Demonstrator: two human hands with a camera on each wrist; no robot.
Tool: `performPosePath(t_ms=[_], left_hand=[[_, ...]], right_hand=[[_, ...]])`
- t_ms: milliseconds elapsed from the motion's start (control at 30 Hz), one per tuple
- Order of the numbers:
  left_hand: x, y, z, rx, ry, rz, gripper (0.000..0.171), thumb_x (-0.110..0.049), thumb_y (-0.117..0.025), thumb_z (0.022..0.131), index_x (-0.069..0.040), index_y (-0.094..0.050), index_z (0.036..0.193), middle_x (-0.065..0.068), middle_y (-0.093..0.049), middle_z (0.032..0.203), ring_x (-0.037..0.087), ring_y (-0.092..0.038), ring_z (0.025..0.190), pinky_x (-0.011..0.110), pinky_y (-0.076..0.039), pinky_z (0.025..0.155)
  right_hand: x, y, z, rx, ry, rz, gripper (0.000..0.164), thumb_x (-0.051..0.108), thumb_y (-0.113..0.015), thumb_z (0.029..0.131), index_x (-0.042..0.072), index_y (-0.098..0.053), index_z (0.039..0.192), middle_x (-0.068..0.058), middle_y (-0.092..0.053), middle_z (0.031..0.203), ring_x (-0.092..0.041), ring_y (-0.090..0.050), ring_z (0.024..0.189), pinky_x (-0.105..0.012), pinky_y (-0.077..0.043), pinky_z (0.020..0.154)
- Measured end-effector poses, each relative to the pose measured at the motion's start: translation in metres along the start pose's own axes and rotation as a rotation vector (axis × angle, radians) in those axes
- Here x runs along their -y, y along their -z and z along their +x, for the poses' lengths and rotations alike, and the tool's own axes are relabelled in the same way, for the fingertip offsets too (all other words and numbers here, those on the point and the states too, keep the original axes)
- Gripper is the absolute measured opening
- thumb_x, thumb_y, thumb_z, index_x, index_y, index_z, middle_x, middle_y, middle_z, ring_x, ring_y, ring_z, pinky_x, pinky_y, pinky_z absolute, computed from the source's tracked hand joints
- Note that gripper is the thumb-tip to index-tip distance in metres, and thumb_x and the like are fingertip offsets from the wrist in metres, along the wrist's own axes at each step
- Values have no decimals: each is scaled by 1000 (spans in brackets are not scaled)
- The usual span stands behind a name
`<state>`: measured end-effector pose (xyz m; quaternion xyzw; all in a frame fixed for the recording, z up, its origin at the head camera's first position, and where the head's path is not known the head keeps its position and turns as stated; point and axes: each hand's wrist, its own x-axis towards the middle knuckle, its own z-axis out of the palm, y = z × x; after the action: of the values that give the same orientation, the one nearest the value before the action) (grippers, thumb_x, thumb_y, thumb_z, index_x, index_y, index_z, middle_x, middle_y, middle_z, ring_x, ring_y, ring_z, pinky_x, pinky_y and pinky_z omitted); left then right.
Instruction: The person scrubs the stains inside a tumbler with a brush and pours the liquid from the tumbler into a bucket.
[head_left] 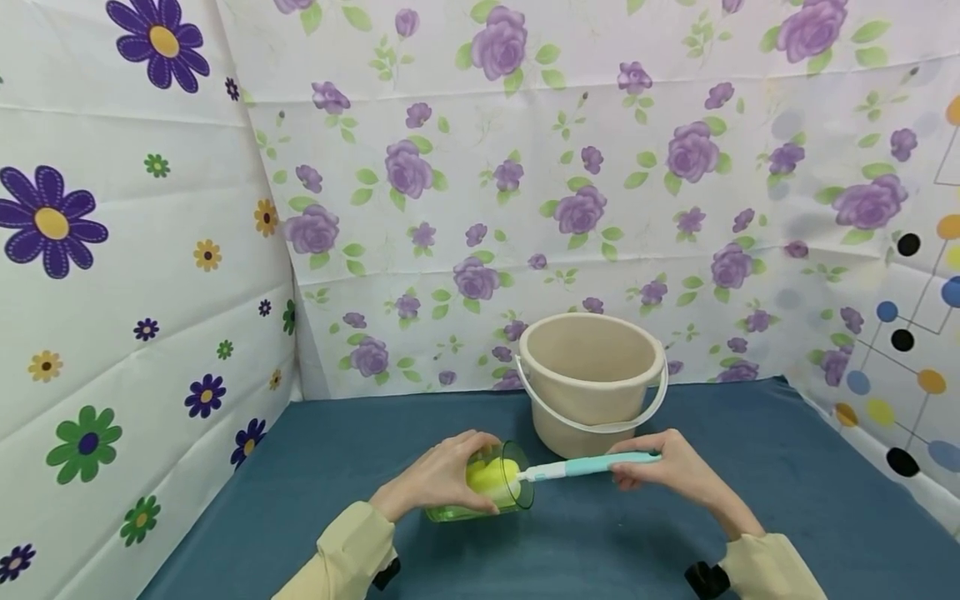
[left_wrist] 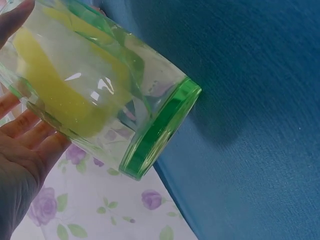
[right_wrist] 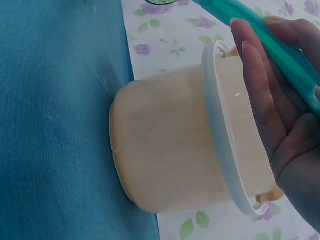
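Note:
My left hand (head_left: 438, 479) grips a clear, green-tinted glass (head_left: 450, 513), which lies tipped on its side above the table with its mouth toward the right. In the left wrist view, its thick green base (left_wrist: 162, 130) faces away from the palm. The yellow sponge head (head_left: 502, 482) of a cup brush sits inside the glass. Its teal and white handle (head_left: 588, 465) comes out of the mouth, and my right hand (head_left: 671, 468) pinches the far end between thumb and fingers. In the right wrist view the teal handle (right_wrist: 270, 42) crosses the upper right.
A beige bucket (head_left: 570, 429) with a white handle (head_left: 600, 428) stands just behind the brush. Dark blue cloth (head_left: 360, 450) covers the table. Flower-patterned sheets (head_left: 420, 275) hang behind it and along the left side.

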<state>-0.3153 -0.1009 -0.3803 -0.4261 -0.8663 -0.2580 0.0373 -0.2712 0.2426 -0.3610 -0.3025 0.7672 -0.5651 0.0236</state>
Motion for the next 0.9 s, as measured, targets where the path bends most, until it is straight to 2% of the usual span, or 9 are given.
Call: performPosePath(t_ms=[167, 500, 667, 900], left_hand=[[0, 1, 1, -2, -3, -2, 74, -50, -75, 67, -17, -47, 127, 2, -51, 114, 12, -50, 98, 31, -44, 77], [0, -2, -1, -5, -12, -8, 75, -54, -74, 66, -17, -47, 127, -4, -50, 111, 11, -49, 98, 31, -44, 78], [0, -2, -1, -8, -8, -14, 75, -54, -73, 66, -18, -47, 127, -5, -50, 112, 11, -49, 99, 31, -44, 78], [1, -2, -1, -3, 6, -27, 74, -51, -75, 67, -19, -47, 127, -3, -50, 115, 12, -49, 100, 32, -44, 78]], right_hand=[[2, -2, 1, -21, -27, -13, 23, 4, -62, 85, -11, -62, 103, -18, -65, 79, -43, -60, 69, -43, -50, 60], [-4, 0, -1, 22, -6, -13, 18, 3, -61, 86, -8, -65, 100, -16, -65, 76, -41, -60, 64, -46, -50, 57], [-4, -2, 0, -1, -3, -7, 19, 3, -61, 86, -9, -65, 100, -16, -65, 76, -41, -60, 65, -45, -50, 57], [-1, -3, 2, -23, -43, -5, 23, 5, -63, 85, -11, -63, 102, -17, -65, 78, -42, -60, 68, -44, -50, 59]])
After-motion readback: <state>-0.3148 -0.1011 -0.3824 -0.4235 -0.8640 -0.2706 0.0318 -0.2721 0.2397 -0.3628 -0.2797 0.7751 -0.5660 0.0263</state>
